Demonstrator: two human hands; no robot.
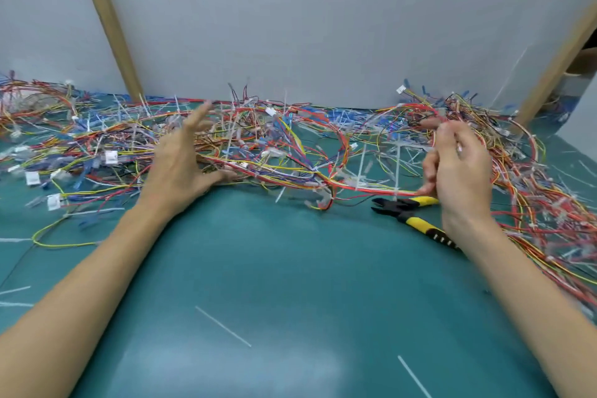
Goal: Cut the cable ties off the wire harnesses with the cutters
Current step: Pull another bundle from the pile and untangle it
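Tangled wire harnesses (258,152) in red, yellow, blue and orange, studded with white cable ties, stretch across the far half of the teal mat. My left hand (184,165) hovers over the pile left of centre with fingers spread, holding nothing. My right hand (458,168) is raised at the right and pinches a red-and-yellow wire strand (371,189) that runs left into the heap. The yellow-handled cutters (410,213) lie on the mat just below my right hand, jaws pointing left, with nobody holding them.
A grey board wall (323,26) with two wooden battens stands right behind the pile. More harnesses (555,210) trail down the right edge. Cut white tie ends (223,326) lie scattered on the teal mat (290,268) near me.
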